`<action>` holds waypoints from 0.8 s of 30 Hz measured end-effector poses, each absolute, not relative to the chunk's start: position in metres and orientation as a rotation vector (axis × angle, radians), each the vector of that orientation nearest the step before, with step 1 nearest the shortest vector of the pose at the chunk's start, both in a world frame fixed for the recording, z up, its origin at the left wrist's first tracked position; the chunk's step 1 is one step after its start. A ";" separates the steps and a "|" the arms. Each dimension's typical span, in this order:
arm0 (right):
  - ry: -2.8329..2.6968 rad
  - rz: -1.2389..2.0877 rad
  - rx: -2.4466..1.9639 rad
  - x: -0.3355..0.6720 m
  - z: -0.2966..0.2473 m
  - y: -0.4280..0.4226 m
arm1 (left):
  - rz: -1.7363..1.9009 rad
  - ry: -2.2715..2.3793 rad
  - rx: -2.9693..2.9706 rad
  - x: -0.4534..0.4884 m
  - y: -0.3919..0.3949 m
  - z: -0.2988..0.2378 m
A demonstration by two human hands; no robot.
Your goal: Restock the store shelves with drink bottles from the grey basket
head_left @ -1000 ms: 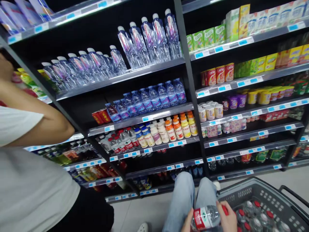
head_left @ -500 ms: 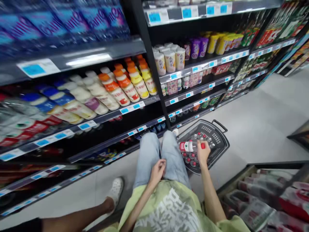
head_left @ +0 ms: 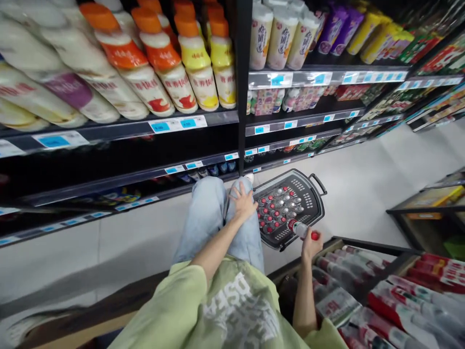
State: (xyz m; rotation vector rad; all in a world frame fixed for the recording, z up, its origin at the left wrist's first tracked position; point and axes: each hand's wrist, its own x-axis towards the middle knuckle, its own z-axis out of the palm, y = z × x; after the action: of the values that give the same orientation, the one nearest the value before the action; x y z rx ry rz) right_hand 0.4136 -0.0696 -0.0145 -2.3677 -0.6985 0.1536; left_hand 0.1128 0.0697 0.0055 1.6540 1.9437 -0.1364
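Observation:
My right hand (head_left: pixel 311 247) is closed around a clear bottle (head_left: pixel 299 228) near its red cap. The bottle is tilted, with a red label toward its lower end. It hangs over the near edge of a dark plastic shopping basket (head_left: pixel 315 206), which stands on the floor to the right of my knees. Inside the basket several clear bottles (head_left: pixel 271 213) stand upright, some with red caps and some with pale ones. My left hand (head_left: pixel 242 202) rests on my knee with its fingers spread and holds nothing.
Ahead, shelves (head_left: pixel 218 118) carry drink bottles with orange caps (head_left: pixel 170 63) and cans (head_left: pixel 283 39). At right, a dark-edged display bin (head_left: pixel 395 248) holds packs of clear bottles (head_left: pixel 403 310). A blurred shoe (head_left: pixel 29 327) shows at lower left.
My right hand has carried the bottle from above the basket's middle toward me, to its near edge. My left hand has gone from curled to spread on the knee. The view has shifted.

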 end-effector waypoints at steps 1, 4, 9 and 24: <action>-0.717 0.161 -2.401 0.413 -0.019 -0.075 | -0.139 1.961 1.671 0.116 0.077 0.003; -0.760 0.185 -2.483 0.408 -0.032 -0.084 | -0.084 2.013 1.679 0.115 0.091 -0.004; -0.785 0.281 -2.497 0.397 -0.046 -0.083 | 0.050 2.123 1.497 0.103 0.109 -0.013; -1.095 0.239 -2.504 0.425 -0.083 0.030 | 0.032 2.090 1.462 0.096 0.150 -0.027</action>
State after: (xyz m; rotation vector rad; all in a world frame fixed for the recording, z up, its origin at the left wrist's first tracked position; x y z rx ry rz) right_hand 0.4251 0.0296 -0.0831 -2.5041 -1.0947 0.2388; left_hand 0.0963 0.1500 -0.0266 1.4624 2.0899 0.0316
